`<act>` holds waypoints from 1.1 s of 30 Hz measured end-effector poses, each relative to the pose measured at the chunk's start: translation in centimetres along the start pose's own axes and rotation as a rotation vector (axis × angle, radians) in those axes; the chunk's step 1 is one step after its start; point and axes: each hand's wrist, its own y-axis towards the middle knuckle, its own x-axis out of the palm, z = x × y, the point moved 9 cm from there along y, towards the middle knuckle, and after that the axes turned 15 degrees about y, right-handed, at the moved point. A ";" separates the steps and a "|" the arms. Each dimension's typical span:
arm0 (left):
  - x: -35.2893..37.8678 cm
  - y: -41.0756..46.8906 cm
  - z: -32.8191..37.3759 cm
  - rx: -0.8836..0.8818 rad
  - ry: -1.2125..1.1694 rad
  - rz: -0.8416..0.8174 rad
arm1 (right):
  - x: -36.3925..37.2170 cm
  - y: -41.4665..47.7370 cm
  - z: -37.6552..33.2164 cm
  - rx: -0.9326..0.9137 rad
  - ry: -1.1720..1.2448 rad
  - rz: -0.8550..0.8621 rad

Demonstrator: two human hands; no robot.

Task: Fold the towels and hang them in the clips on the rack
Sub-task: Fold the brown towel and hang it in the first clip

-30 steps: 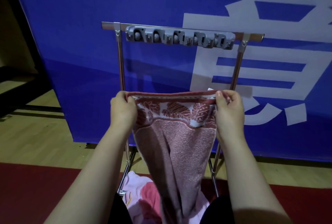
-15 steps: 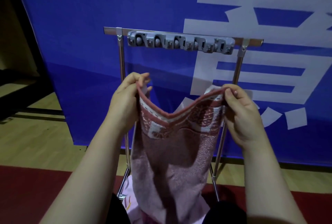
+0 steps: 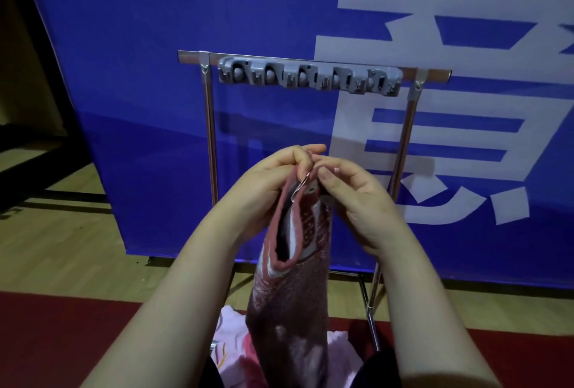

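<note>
A dusky pink towel (image 3: 292, 300) with a red-and-white patterned border hangs folded in half lengthwise in front of me. Its two top corners are pinched together between my left hand (image 3: 267, 182) and my right hand (image 3: 357, 198), which touch at the fingertips. The hands sit below the metal rack (image 3: 310, 58), centred between its legs. A grey clip strip (image 3: 310, 76) with several clips is mounted under the rack's top bar, and all its clips hold nothing. The towel's lower end drops out of view between my forearms.
A pale pink towel pile (image 3: 230, 334) lies on the floor at the rack's foot. A blue banner (image 3: 155, 45) with large white characters stands right behind the rack. Wooden floor (image 3: 62, 247) lies to the left, red mat (image 3: 62, 331) nearest me.
My hands came together from a spread grip, bringing the towel's two top corners into contact and folding it in half. The hands also rose slightly toward the rack.
</note>
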 end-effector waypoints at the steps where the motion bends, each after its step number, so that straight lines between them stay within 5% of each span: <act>1: 0.0 -0.1 -0.1 -0.005 0.001 -0.005 | 0.0 0.0 0.2 0.018 0.012 0.007; 8: -0.6 -0.1 -1.1 -0.078 -0.017 -0.024 | -0.9 0.0 0.0 -0.008 -0.014 0.102; 13: -2.6 1.0 -1.5 -0.162 -0.013 0.113 | -2.1 -0.1 -0.9 -0.059 -0.153 0.211; 21: -4.2 -0.8 -2.2 -0.111 0.961 0.036 | -3.7 -0.5 -1.4 -0.106 -0.140 0.328; 30: -3.7 -0.3 -5.2 -0.082 1.181 -0.030 | -4.3 -0.7 -1.3 -0.084 -0.083 0.330; 33: -4.5 -0.3 -4.7 -0.073 1.240 0.078 | -5.1 -1.1 -1.7 -0.101 -0.138 0.358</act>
